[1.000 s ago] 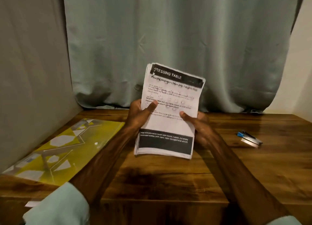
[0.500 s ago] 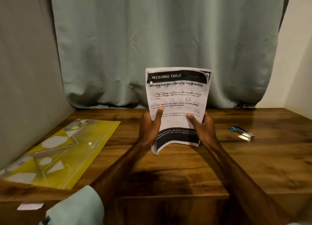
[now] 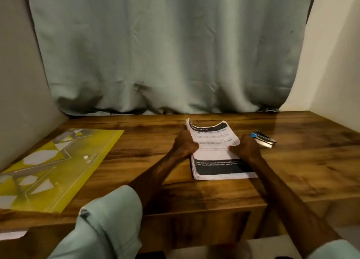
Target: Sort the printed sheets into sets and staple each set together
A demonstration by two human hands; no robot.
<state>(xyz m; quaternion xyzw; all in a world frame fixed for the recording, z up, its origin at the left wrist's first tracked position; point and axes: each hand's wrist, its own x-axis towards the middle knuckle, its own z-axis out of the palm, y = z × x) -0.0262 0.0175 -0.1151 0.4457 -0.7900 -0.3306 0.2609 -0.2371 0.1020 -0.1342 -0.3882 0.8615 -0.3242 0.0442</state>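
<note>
A stack of printed sheets [image 3: 214, 155] with black header and footer bands lies on the wooden table [image 3: 136, 186], its far end curling up. My left hand [image 3: 184, 145] grips the stack's left edge with the thumb on top. On the right edge, my right hand [image 3: 246, 147] grips it the same way. A small stapler [image 3: 263, 138] with a blue end lies on the table just right of my right hand.
A yellow patterned plastic folder [image 3: 48, 169] lies at the table's left. A grey-green curtain [image 3: 165, 54] hangs behind the table, with walls close on both sides. A white scrap of paper [image 3: 11, 234] shows at the lower left edge.
Both hands have lowered the stack from upright in the air down flat onto the table. Their grip on its side edges is kept.
</note>
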